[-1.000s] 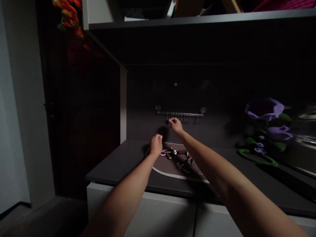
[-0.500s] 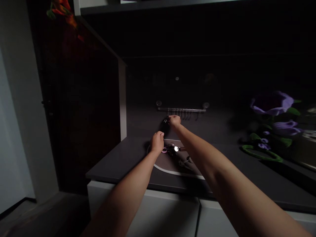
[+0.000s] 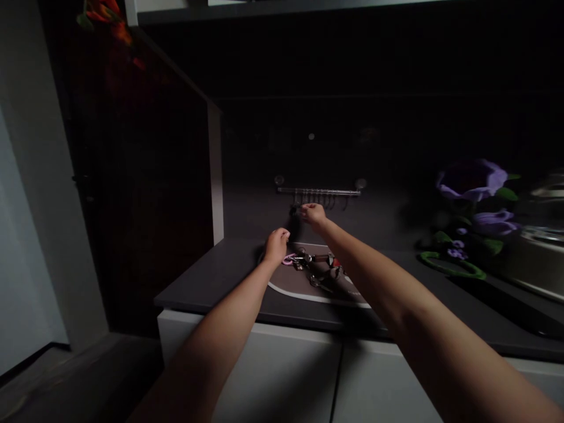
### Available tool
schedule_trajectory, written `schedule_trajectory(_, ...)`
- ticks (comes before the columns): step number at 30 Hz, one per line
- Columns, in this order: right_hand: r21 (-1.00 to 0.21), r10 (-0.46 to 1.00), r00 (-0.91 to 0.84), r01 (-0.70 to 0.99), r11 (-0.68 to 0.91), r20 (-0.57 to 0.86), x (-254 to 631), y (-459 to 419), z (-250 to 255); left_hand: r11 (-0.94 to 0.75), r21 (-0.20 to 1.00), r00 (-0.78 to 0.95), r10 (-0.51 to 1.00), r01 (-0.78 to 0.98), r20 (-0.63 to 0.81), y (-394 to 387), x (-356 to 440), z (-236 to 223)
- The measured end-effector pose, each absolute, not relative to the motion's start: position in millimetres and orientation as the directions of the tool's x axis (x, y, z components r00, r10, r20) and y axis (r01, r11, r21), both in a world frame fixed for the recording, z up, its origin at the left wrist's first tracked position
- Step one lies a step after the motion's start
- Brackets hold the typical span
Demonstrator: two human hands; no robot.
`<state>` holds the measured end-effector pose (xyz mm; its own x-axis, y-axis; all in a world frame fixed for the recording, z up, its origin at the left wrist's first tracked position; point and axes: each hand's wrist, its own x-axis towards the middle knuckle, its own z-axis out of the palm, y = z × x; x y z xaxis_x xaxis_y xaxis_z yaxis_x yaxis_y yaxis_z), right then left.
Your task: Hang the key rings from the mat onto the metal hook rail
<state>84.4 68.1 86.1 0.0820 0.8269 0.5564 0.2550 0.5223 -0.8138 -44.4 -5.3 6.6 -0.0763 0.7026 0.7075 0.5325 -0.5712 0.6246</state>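
Observation:
My right hand is raised just below a clear rail with several small hooks on the wall. Its fingers are pinched together, and a small dark item shows at the fingertips, too dim to name. Lower and to the left, my left hand is closed with thumb and fingers together over the mat's left end. Whatever it may hold is hidden. Beside it on the brown, white-edged mat lie a pink ring-like piece and a cluster of metal and leather key-holder-like pieces.
Purple knitted-looking flowers and a green loop stand to the right on the dark counter. Behind them is a pot-like vessel with a clear top. A shelf overhangs above; orange flowers hang upper left.
The view has shifted slightly. My right hand stays by the hooks, and the shiny bits at its fingertips show less now. My left hand remains near the mat, its fingers turned a little.

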Motion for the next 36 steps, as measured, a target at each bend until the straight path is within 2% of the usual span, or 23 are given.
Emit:
schedule_trajectory(4,-0.914,0.915,0.078,0.136,0.383,0.395,93,40,82,-0.602,0.61,-0.013,0.707,0.515,0.707,-8,-44,8)
schedule_trajectory(10,-0.874,0.893,-0.004,0.207,0.44,0.449,109,12,49,-0.625,0.584,0.114,0.727,0.517,0.677,-12,-43,8)
schedule_trajectory(14,-0.763,0.845,-0.099,0.384,0.52,0.526,120,-1,23,-0.632,0.585,0.213,0.751,0.509,0.625,-14,-44,5)
schedule_trajectory(18,-0.542,0.789,-0.22,0.62,0.567,0.574,129,-16,11,-0.634,0.559,0.301,0.761,0.534,0.575,-14,-48,2)
schedule_trajectory(22,-0.368,0.766,-0.335,0.726,0.581,0.549,135,-21,9,-0.662,0.482,0.394,0.739,0.574,0.546,-12,-51,0)
schedule_trajectory(28,-0.304,0.755,-0.368,0.753,0.584,0.542,135,-13,6,-0.707,0.347,0.517,0.695,0.616,0.5,-11,-52,-2)
schedule_trajectory(36,-0.299,0.768,-0.358,0.769,0.566,0.531,132,-8,2,-0.733,0.271,0.548,0.658,0.625,0.516,-6,-51,-6)
